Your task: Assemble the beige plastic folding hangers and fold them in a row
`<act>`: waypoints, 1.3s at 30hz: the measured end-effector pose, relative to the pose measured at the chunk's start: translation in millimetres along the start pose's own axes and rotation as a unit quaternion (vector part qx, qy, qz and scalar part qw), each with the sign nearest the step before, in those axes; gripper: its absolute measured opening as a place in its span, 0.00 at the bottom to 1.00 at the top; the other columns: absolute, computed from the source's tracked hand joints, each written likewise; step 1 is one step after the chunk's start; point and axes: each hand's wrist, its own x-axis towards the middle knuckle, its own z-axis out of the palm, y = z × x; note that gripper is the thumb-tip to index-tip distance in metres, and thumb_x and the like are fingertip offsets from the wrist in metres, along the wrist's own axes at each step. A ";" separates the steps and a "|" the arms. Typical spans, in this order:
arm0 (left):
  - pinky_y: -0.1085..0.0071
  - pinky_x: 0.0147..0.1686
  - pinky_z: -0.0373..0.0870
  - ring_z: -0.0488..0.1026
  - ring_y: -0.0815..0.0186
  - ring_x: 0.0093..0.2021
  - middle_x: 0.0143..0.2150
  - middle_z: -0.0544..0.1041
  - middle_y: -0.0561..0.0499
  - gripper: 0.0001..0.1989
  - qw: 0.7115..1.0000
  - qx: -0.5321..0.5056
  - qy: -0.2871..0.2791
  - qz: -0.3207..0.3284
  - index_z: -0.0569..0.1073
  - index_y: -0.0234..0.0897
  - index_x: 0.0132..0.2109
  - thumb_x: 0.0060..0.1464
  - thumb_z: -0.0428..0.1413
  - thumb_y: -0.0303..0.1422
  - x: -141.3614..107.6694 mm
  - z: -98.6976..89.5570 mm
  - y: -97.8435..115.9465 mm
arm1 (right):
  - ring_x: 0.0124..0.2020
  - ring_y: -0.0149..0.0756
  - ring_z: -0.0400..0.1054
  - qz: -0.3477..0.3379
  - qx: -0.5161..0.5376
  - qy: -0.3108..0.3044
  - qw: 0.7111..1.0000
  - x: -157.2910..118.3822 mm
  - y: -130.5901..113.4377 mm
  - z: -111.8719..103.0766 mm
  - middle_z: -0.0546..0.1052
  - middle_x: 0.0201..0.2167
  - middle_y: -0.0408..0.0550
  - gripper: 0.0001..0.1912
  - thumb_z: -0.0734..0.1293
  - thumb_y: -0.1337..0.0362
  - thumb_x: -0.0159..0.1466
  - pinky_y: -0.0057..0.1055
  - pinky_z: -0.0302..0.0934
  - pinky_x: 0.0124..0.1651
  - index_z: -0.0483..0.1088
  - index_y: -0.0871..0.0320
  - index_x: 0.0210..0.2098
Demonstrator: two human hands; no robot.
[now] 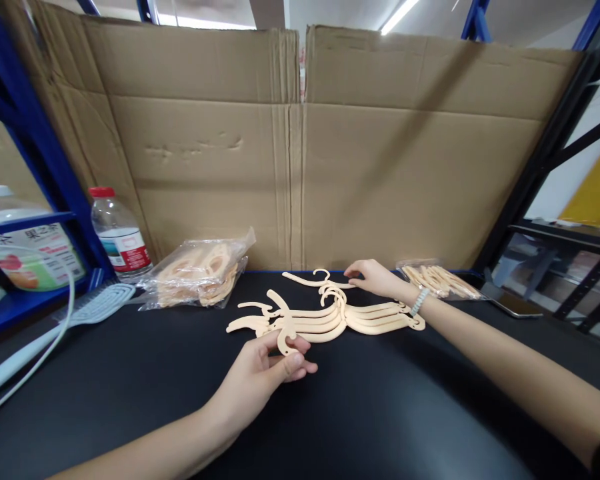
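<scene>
My left hand [280,360] is closed around a cream plastic hanger part [286,319], a curved arm with a hooked end at the thumb and fingertips. It is raised above the table's near side. My right hand [375,277] reaches to the back, its bent fingers at the right arm of a cream hanger [305,280]; the hand partly hides that arm. Between my hands lies a row of overlapping cream hangers [325,322], their hooks bunched in the middle. At the row's left end, loose curved pieces [247,323] overlap the hanger arms.
A clear bag of cream parts [200,273] lies back left, another bag of thin parts [440,280] back right. A red-capped bottle [120,233], a pale blue hairbrush [95,307] and a white cable [70,313] are left. A phone [513,301] lies right. Cardboard [205,167] stands behind.
</scene>
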 end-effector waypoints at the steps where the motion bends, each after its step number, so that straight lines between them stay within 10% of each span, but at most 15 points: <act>1: 0.65 0.43 0.74 0.79 0.60 0.37 0.35 0.76 0.51 0.17 1.000 -0.004 0.008 0.006 0.75 0.34 0.35 0.42 0.67 0.42 0.0 -0.8 -0.6 | 0.37 0.40 0.74 -0.003 -0.007 -0.008 1.000 -1.0 6.3 3.7 0.80 0.35 0.53 0.09 0.67 0.74 0.56 0.35 0.65 0.43 0.77 0.61 0.36; 7: 0.72 0.42 0.73 0.78 0.64 0.40 0.38 0.78 0.52 0.11 0.996 -0.050 0.044 0.050 0.77 0.35 0.37 0.48 0.65 0.37 0.1 -7.4 -2.9 | 0.31 0.35 0.71 -0.017 -0.027 -0.012 0.999 -4.4 15.6 21.5 0.78 0.30 0.49 0.06 0.65 0.69 0.61 0.30 0.63 0.37 0.75 0.61 0.30; 13: 0.79 0.39 0.73 0.78 0.68 0.38 0.35 0.77 0.54 0.10 0.989 -0.109 0.088 0.055 0.77 0.36 0.37 0.47 0.66 0.33 4.3 -13.4 3.3 | 0.31 0.35 0.69 -0.016 -0.033 0.031 0.999 -14.3 -4.2 -4.1 0.76 0.30 0.47 0.04 0.65 0.68 0.62 0.30 0.61 0.35 0.71 0.60 0.33; 27: 0.78 0.39 0.69 0.69 0.71 0.34 0.31 0.72 0.53 0.09 0.982 -0.132 0.101 0.084 0.76 0.34 0.33 0.47 0.67 0.32 13.5 -19.6 10.3 | 0.35 0.35 0.69 -0.090 -0.031 0.177 0.980 -105.2 -55.4 -33.2 0.72 0.36 0.49 0.08 0.60 0.69 0.67 0.31 0.63 0.38 0.67 0.57 0.44; 39: 0.69 0.46 0.69 0.66 0.65 0.46 0.41 0.69 0.51 0.08 0.984 -0.169 -0.005 0.050 0.71 0.37 0.32 0.54 0.61 0.34 10.4 -17.4 16.3 | 0.30 0.31 0.72 -0.120 -0.033 0.213 0.969 -115.6 -59.7 -23.2 0.77 0.32 0.43 0.08 0.62 0.72 0.65 0.26 0.65 0.34 0.67 0.54 0.41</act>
